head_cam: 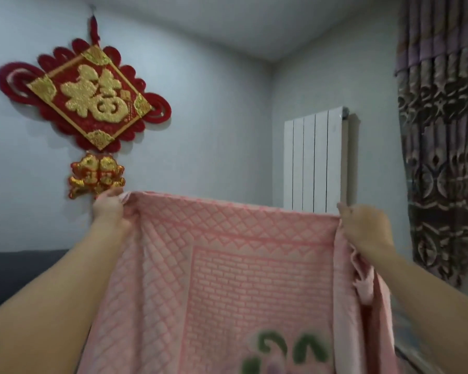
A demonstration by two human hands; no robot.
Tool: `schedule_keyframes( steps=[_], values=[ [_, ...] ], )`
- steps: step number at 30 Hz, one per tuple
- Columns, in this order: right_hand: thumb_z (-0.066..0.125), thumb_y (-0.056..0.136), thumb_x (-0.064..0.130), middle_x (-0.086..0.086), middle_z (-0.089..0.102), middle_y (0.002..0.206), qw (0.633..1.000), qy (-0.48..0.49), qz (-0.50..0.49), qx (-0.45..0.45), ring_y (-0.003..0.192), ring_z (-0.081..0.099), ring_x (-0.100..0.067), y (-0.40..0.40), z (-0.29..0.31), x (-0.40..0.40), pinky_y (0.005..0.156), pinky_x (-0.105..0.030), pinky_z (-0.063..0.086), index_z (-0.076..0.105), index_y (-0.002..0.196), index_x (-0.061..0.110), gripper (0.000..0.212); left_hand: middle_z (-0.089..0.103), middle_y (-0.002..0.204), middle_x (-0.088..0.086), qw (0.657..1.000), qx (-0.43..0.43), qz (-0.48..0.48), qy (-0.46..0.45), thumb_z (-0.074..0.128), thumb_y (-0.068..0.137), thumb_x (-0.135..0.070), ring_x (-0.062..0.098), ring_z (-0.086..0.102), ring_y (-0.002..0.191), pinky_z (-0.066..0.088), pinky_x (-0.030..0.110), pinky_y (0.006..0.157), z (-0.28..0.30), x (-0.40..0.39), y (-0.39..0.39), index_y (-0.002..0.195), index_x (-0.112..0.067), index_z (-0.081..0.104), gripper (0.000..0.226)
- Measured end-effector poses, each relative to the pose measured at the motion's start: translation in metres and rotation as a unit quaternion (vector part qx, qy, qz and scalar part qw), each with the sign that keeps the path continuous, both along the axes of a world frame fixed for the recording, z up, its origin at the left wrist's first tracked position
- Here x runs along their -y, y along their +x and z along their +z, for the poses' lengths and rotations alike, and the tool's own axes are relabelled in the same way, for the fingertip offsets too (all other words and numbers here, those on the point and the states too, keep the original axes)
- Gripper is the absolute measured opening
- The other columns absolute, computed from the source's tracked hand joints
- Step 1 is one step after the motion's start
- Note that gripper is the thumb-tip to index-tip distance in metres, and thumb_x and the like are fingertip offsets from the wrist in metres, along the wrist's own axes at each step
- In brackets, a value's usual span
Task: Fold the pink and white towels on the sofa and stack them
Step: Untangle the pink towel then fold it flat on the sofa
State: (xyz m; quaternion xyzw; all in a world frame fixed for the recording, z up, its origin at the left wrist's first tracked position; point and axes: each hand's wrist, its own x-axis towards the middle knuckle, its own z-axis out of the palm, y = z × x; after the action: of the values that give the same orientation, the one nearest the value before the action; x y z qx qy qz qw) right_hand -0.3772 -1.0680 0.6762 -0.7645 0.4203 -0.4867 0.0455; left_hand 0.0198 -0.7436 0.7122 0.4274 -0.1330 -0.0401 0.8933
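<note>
pink towel [249,279] hangs spread in the air, its top corners pinched by the left hand [109,207] and right hand [365,228]; no fold looks made yet, white towel unseen.

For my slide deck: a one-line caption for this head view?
Left hand and right hand hold a pink towel spread up by its top corners.

Towel [238,268] is pale pink with a darker pink diamond lattice border, a brick pattern in the middle, plus green swirls near the bottom. Wall ornament [88,97] is red and gold. Radiator [315,160] is white, curtain [443,136] brownish-purple with a dark ornate print.
</note>
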Motion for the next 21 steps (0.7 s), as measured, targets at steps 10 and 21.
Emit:
schedule_keyframes(
  steps=[10,21],
  values=[
    [0.046,0.098,0.046,-0.013,0.051,0.049,0.976,-0.122,0.163,0.072,0.050,0.048,-0.032,-0.057,-0.018,-0.097,0.054,-0.039,0.031,0.055,0.056,0.003,0.061,0.060,0.060,0.007,0.999,0.009,-0.015,-0.049,0.028,0.090,0.010,0.022,0.061,0.058,0.059,0.048,0.077,-0.034,-0.119,-0.061,0.076,-0.018,0.056,0.042],
    [0.019,0.105,0.057,0.010,0.065,0.077,0.812,0.036,0.316,-0.489,0.064,0.064,-0.021,-0.200,-0.462,-0.162,0.053,-0.034,0.055,0.067,0.097,0.033,0.054,0.063,0.079,0.021,0.842,-0.248,0.005,0.479,0.043,0.097,0.012,0.018,0.066,0.050,0.055,0.021,0.042,-0.451,-0.271,-0.128,0.099,-0.001,0.056,0.019]
  ],
)
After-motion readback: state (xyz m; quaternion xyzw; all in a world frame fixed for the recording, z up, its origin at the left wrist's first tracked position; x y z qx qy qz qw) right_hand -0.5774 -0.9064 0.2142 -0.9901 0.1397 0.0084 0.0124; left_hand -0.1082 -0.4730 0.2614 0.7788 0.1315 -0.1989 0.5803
